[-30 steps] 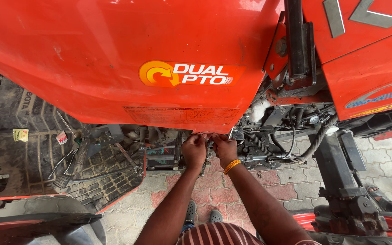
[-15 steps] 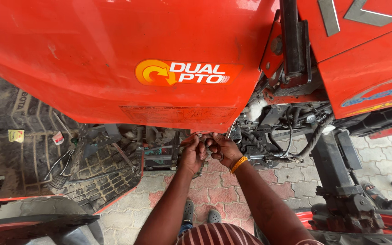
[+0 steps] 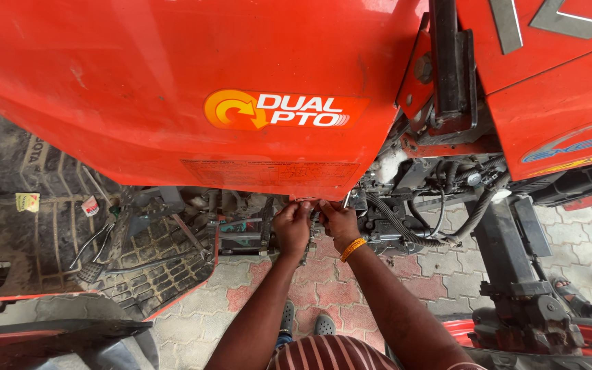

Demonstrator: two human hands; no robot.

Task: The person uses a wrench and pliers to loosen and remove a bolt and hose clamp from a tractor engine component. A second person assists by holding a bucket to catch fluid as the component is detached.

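Observation:
Both my hands reach under the lower edge of a large orange tractor fender (image 3: 173,103). My left hand (image 3: 292,226) and my right hand (image 3: 338,223) are close together, fingers curled around a small metal part at the fender's bottom rim; the part itself is mostly hidden by my fingers. An orange band (image 3: 352,249) sits on my right wrist. Just to the right are black hoses (image 3: 440,219) and engine parts.
A black ribbed footplate (image 3: 138,253) with pedals and levers lies at left, beside a big tyre (image 3: 8,157). A black bracket (image 3: 450,62) rises at upper right. Paved brick ground (image 3: 323,288) is below, with my feet in grey sandals. Another person's foot shows at the far right.
My hands have stayed at the fender's lower rim, shifting slightly and drawing closer together. The view has moved a little.

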